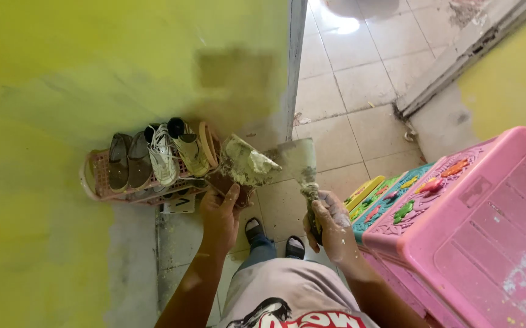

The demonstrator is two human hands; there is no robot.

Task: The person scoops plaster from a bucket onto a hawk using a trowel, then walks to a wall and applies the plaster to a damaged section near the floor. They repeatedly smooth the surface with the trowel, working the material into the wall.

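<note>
Putty work: my left hand (219, 214) grips a loaded hawk (246, 167), my right hand (330, 222) wraps the trowel (299, 163) handle; wet filler looks heavy, slippery.

a wide putty knife (297, 163), blade smeared grey, is tilting upward beside a plaster-caked board (243, 167), its loaded face turning toward the blade, edges nearly touching.
</note>
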